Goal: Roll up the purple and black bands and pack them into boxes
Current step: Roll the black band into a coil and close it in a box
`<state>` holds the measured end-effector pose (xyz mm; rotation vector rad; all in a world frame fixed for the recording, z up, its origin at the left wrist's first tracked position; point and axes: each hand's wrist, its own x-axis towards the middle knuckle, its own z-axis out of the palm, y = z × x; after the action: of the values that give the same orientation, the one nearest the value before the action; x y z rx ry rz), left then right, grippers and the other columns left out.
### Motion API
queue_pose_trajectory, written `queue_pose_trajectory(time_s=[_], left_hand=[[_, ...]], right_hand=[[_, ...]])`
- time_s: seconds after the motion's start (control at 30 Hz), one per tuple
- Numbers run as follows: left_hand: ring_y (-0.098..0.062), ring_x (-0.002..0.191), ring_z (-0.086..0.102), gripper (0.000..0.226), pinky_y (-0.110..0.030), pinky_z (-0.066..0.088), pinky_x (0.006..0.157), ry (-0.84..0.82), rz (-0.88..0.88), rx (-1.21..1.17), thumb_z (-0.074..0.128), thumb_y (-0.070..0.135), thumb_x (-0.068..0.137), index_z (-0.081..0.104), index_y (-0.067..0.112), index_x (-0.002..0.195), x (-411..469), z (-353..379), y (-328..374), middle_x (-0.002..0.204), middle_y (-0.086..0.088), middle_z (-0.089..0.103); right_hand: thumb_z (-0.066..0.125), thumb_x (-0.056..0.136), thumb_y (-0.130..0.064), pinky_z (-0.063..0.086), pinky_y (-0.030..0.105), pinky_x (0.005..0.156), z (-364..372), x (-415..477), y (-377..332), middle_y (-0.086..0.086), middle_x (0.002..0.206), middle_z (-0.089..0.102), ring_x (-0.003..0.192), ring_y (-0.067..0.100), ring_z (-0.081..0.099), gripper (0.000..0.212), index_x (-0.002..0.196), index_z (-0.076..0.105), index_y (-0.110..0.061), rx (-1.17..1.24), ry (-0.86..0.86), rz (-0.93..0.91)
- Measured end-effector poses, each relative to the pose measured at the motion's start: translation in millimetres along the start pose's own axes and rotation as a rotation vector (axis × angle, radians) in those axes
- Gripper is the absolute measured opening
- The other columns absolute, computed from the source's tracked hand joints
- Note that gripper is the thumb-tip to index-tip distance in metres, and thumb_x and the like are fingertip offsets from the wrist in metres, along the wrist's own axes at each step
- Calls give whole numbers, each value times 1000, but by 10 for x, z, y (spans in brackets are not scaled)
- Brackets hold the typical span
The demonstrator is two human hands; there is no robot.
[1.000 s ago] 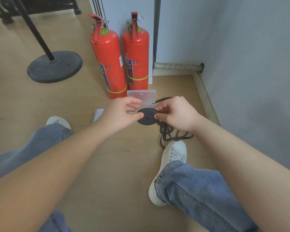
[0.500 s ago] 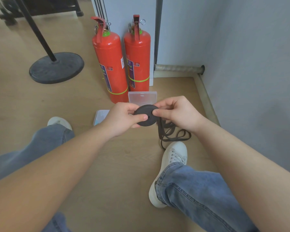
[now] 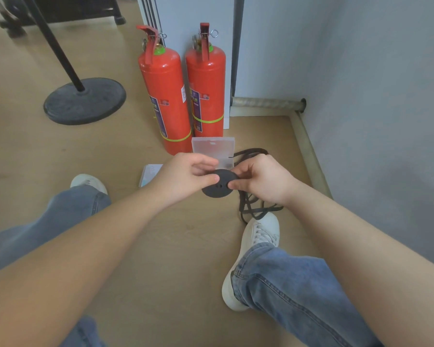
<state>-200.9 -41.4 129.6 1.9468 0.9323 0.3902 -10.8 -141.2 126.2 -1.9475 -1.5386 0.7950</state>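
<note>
A person winds a flat black coil of rolled band [image 3: 217,188], left hand [image 3: 186,177] and right hand [image 3: 262,182] fingers clamped on opposite rims. The loose black tail [image 3: 257,209] trails below the right fingers; a clear plastic box [image 3: 212,147] sits just beyond. Even tension should prevent slack turns.

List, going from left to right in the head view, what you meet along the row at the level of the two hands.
White shoe → small flat case → left hand → rolled black band, pinched by both hands → right hand.
</note>
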Motion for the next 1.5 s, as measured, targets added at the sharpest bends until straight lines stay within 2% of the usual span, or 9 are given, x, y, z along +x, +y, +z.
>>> queue_pose_trajectory(time_s=[0.2, 0.37, 0.53, 0.77, 0.93, 1.03, 1.2, 1.37, 1.5], left_hand=[[2, 78, 67, 8, -6, 45, 65, -17, 49, 292, 77, 25, 85, 75, 30, 91, -29, 1, -10, 86, 12, 73], [-6, 77, 72, 8, -21, 58, 71, 5, -57, -19, 74, 17, 89, 75, 25, 92, -17, 35, -19, 88, 6, 76], [-8, 85, 72, 9, -15, 57, 68, 36, -149, -352, 70, 12, 92, 72, 18, 98, -34, 134, -54, 94, 1, 74], [-14, 94, 73, 15, -30, 62, 80, 7, -181, -242, 75, 19, 89, 73, 20, 103, 11, 169, -170, 103, -3, 75], [-2, 89, 71, 27, -21, 57, 80, -57, -45, 72, 78, 26, 84, 73, 31, 110, 7, 74, -117, 99, 14, 73], [-11, 79, 75, 14, -31, 64, 73, -137, -65, 31, 80, 25, 83, 79, 24, 96, -23, 58, -106, 92, 6, 76], [-11, 83, 75, 12, -30, 63, 73, -94, -108, -101, 75, 16, 88, 77, 17, 99, -15, 72, -132, 95, 0, 75], [-16, 88, 76, 8, -30, 62, 75, -66, -170, -354, 71, 13, 92, 73, 15, 100, -4, 112, -147, 96, -4, 77], [-18, 89, 76, 8, -31, 62, 74, -62, -204, -504, 66, 10, 95, 70, 16, 98, 5, 103, -143, 102, -6, 76]], right_hand=[[77, 87, -22, 41, 16, 63, 21, 12, -77, -14, 69, 69, 65, 2, 60, 10, 96, 80, -25, -190, 2, -88], [79, 87, -17, 58, 26, 82, 31, 19, 25, -6, 90, 80, 86, 12, 76, 14, 99, 79, -24, 299, 38, 29], [75, 92, -15, 52, 19, 65, 28, -58, 137, 6, 88, 80, 67, 8, 66, 11, 102, 77, -11, 492, -5, 90], [78, 89, -16, 57, 41, 75, 41, -39, 181, 11, 86, 79, 71, 21, 64, 5, 93, 80, -18, 346, 48, 58], [76, 90, -23, 54, 30, 69, 75, -7, 100, -2, 72, 75, 65, 14, 65, 9, 97, 81, -24, -52, -35, -71], [76, 90, -22, 51, 22, 69, 90, 5, 50, -12, 73, 74, 69, 4, 64, 14, 102, 81, -26, -134, -42, -135], [79, 88, -13, 58, 22, 84, 79, -5, 80, -6, 92, 81, 88, 7, 76, 18, 104, 80, -18, 242, -27, -31], [75, 90, -5, 56, 18, 73, -21, -49, 103, 4, 95, 81, 82, 10, 76, 19, 107, 77, -12, 399, -36, 34], [75, 90, -6, 58, 43, 80, -21, -40, 110, 13, 94, 80, 80, 27, 65, 15, 95, 79, -21, 454, 22, 63]])
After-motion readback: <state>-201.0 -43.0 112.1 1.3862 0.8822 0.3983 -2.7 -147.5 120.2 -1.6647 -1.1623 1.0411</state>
